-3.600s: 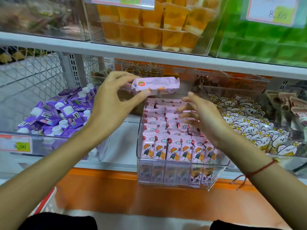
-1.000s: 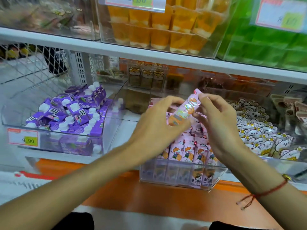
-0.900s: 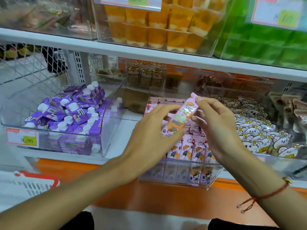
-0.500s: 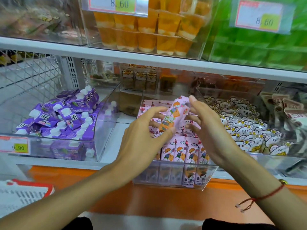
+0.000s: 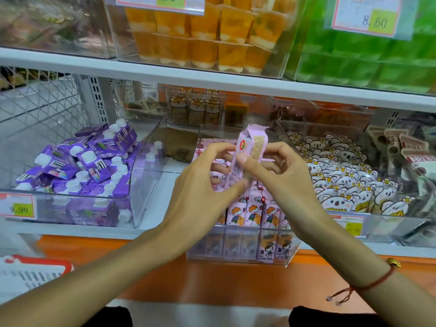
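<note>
Curled fingers of left hand (image 5: 200, 185) and right hand (image 5: 286, 175) pinch a slim, boxy pink paper carton (image 5: 250, 147).

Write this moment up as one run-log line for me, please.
left hand: pinches pink carton | right hand: pinches same carton | carton: near upright, off the stack | below: clear bin of matching cartons

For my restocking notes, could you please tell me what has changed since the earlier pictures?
The pink carton, first held flat by the left hand alone, was taken by the right hand too and turned nearly upright. Both hands pinch it above the clear bin, which stayed put.
</note>
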A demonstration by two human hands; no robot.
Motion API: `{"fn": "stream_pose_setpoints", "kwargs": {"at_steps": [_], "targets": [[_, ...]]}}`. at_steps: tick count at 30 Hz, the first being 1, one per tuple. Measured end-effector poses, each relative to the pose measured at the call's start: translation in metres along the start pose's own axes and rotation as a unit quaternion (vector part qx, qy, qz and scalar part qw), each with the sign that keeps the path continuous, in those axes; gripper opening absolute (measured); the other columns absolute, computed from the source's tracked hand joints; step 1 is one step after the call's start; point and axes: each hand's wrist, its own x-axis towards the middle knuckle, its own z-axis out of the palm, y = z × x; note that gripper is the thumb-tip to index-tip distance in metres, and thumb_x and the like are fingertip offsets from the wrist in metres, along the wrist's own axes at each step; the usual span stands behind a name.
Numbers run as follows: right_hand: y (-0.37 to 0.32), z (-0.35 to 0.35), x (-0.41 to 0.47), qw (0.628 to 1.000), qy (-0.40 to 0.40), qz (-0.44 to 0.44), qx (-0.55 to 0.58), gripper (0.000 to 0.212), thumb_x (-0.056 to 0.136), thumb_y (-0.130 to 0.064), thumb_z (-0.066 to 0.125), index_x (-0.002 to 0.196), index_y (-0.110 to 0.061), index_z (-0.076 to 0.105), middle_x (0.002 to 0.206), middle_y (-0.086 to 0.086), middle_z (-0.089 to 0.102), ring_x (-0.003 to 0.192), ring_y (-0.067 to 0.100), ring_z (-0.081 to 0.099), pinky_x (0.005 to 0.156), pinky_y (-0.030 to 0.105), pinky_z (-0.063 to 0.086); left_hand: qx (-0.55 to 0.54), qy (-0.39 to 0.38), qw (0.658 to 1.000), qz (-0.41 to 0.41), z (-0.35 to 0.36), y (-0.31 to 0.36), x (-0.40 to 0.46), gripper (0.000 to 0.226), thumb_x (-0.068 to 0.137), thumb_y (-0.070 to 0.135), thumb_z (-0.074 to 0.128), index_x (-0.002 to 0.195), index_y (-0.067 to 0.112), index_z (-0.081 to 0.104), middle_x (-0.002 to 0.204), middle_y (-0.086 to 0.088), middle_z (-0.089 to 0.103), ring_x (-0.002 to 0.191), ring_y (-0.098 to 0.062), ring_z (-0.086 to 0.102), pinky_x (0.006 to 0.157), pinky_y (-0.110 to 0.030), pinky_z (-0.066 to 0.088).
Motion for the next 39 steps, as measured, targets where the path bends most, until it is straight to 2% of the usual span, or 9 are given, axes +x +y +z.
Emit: {"fn": "stream_pose_setpoints", "kwargs": {"at_steps": [3,6,14,21,27,30,32,35,39], "targets": [[-0.002,-0.004,0.003,0.996,-0.080,0.027,0.014,0.040,0.082,-0.028,0.067,0.120,-0.019,0.059,0.113,-0.007,0.068,0.104,0.003,0.063,0.084,0.018,0.053,-0.042,0.001,0.999,-0.015,-0.001,0.001,0.002,0.044,0.084,0.028,0.073,0.120,0.038,0.050,0.108,0.021,0.063,0.096,0.001,0.063,0.076,-0.016,0.052],[-0.001,-0.008,0.005,0.995,-0.098,0.030,0.007,0.035,0.091,-0.019,0.060,0.125,-0.018,0.058,0.112,-0.004,0.070,0.102,0.005,0.065,0.087,0.017,0.052,-0.069,-0.005,0.997,-0.021,-0.001,0.003,0.002,0.033,0.085,0.028,0.069,0.107,0.040,0.047,0.111,0.020,0.064,0.100,0.006,0.062,0.077,-0.009,0.050],[-0.002,-0.007,-0.002,0.998,-0.040,-0.057,-0.003,0.031,0.072,-0.005,0.079,0.094,-0.015,0.060,0.100,0.001,0.071,0.092,0.007,0.069,0.071,0.014,0.053,-0.033,0.011,0.999,0.020,0.000,0.002,0.001,0.035,0.085,0.024,0.070,0.115,0.034,0.053,0.116,0.024,0.059,0.112,0.003,0.055,0.085,-0.019,0.051],[-0.005,-0.011,-0.003,0.992,-0.086,-0.088,0.007,0.026,0.076,-0.003,0.075,0.094,-0.013,0.060,0.102,0.000,0.070,0.099,0.013,0.068,0.084,0.026,0.055,-0.089,0.014,0.995,0.041,-0.006,0.003,0.007,0.038,0.086,0.000,0.067,0.106,0.030,0.056,0.109,0.019,0.063,0.112,0.001,0.057,0.088,-0.009,0.045],[-0.002,-0.019,-0.001,0.988,-0.096,-0.114,-0.031,0.015,0.084,-0.008,0.068,0.097,-0.015,0.064,0.100,-0.008,0.070,0.100,0.007,0.065,0.080,0.018,0.051,-0.127,-0.023,0.992,0.017,-0.009,0.008,0.009,0.038,0.089,0.002,0.062,0.110,0.033,0.055,0.116,0.016,0.063,0.116,0.004,0.055,0.089,-0.011,0.047],[-0.003,-0.022,0.002,0.987,-0.111,-0.103,-0.050,0.018,0.091,-0.017,0.061,0.108,-0.024,0.066,0.108,-0.009,0.070,0.102,0.006,0.063,0.084,0.017,0.049,-0.191,-0.047,0.978,-0.073,-0.012,0.012,0.013,0.031,0.091,0.012,0.061,0.118,0.027,0.057,0.116,0.010,0.067,0.106,0.000,0.064,0.084,-0.014,0.052],[-0.004,-0.022,0.004,0.989,-0.119,-0.066,-0.055,0.022,0.093,-0.029,0.056,0.112,-0.030,0.067,0.107,-0.011,0.070,0.094,0.004,0.063,0.078,0.019,0.050,-0.285,-0.081,0.937,-0.183,-0.014,0.015,0.016,0.024,0.094,0.019,0.057,0.117,0.019,0.063,0.106,0.003,0.074,0.093,-0.006,0.070,0.072,-0.018,0.056],[-0.006,-0.020,0.007,0.991,-0.130,0.021,-0.033,0.028,0.091,-0.044,0.052,0.107,-0.032,0.071,0.090,-0.003,0.064,0.076,0.009,0.056,0.067,0.019,0.046,-0.372,-0.084,0.866,-0.322,-0.017,0.019,0.020,0.020,0.092,0.026,0.060,0.092,0.014,0.075,0.086,-0.001,0.076,0.070,-0.006,0.072,0.057,-0.016,0.055],[-0.007,-0.016,0.008,0.988,-0.138,0.066,-0.019,0.033,0.083,-0.055,0.054,0.100,-0.033,0.073,0.086,0.004,0.061,0.074,0.018,0.054,0.064,0.024,0.044,-0.397,-0.069,0.839,-0.366,-0.018,0.019,0.023,0.018,0.089,0.026,0.063,0.086,0.011,0.072,0.077,-0.004,0.075,0.064,-0.009,0.072,0.051,-0.017,0.054]]}}
